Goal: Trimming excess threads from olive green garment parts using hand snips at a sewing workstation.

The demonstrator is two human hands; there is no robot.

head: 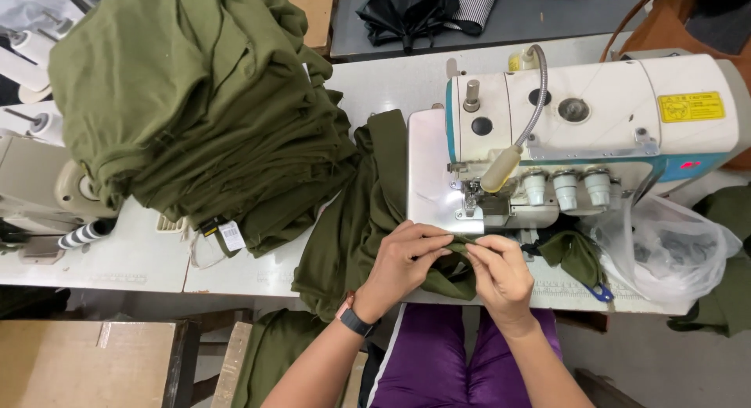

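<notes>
Olive cloth (368,220) is pinched by left hand (403,259) and right hand (501,275), edges held together below sewing machine (579,134); cloth pile (203,111) at ten o'clock.

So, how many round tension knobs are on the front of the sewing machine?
3, in a row on the front of the overlock machine, right of the needle area: left knob, middle knob, right knob. Others may be hidden from this angle.

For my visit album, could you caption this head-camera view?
Left hand and right hand pinch olive green fabric at a white sewing machine, beside a stack of folded green garments.
</notes>
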